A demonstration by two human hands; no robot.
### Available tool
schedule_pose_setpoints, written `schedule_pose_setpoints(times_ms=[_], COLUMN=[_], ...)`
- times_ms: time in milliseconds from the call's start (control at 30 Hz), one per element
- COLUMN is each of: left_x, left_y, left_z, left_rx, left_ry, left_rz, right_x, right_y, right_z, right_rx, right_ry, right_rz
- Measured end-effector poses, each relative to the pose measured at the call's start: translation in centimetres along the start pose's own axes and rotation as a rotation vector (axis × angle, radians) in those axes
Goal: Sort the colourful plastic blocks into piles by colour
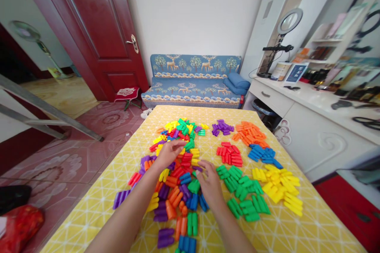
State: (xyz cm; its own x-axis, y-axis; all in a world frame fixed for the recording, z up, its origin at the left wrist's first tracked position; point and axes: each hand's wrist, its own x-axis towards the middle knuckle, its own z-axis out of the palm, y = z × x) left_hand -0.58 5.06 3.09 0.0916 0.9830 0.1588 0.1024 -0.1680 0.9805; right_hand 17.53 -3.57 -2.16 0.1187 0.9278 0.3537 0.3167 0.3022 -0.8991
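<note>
A mixed heap of coloured plastic tube-shaped building pieces covers the left half of the table. Over its middle is my left hand (171, 153), fingers stretched out to the right, close to a green piece (189, 144). My right hand (210, 182) is at the heap's right edge, finger and thumb apart beside a small purple piece (197, 168); whether they touch it is unclear. Single-colour groups lie to the right: green pieces (245, 182), red pieces (230, 154), purple pieces (222, 127), orange pieces (251, 133), blue pieces (261, 153) and yellow pieces (280, 184).
A yellow patterned cloth covers the table (97, 209). Behind it stands a blue sofa (192, 85). To the right is a white dresser (285, 101) with a ring light (290, 21) and bottles. A red door (97, 16) and a small stool (127, 93) are at left.
</note>
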Motion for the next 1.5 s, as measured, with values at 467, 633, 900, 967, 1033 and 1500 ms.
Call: schedule_pose_setpoints(times_ms=[467, 633, 900, 967, 1033, 1500], left_x=[0.2, 1.7, 2.0, 1.8, 1.4, -1.7], left_y=[0.3, 0.6, 0.7, 0.3, -0.1, -0.1], left_z=[0.8, 2.0, 3.7, 3.7, 3.6, 2.9], left_rx=[0.541, 1.026, 1.228, 1.149, 1.042, 0.557], left_ry=[-0.105, -0.212, -0.286, -0.239, -0.192, 0.053], left_rz=[0.256, 0.227, 0.231, 0.234, 0.253, 0.127], right_x=[2.0, 2.2, 2.3, 2.3, 2.2, 2.2], right_y=[2.9, 2.8, 3.4, 3.7, 3.9, 3.1], right_z=[1.2, 0.7, 0.7, 0.7, 0.8, 0.3], right_rx=[0.408, 0.536, 0.646, 0.659, 0.663, 0.553], right_ry=[0.043, 0.086, 0.071, 0.072, 0.071, -0.014], right_rz=[0.266, 0.331, 0.316, 0.307, 0.301, 0.266])
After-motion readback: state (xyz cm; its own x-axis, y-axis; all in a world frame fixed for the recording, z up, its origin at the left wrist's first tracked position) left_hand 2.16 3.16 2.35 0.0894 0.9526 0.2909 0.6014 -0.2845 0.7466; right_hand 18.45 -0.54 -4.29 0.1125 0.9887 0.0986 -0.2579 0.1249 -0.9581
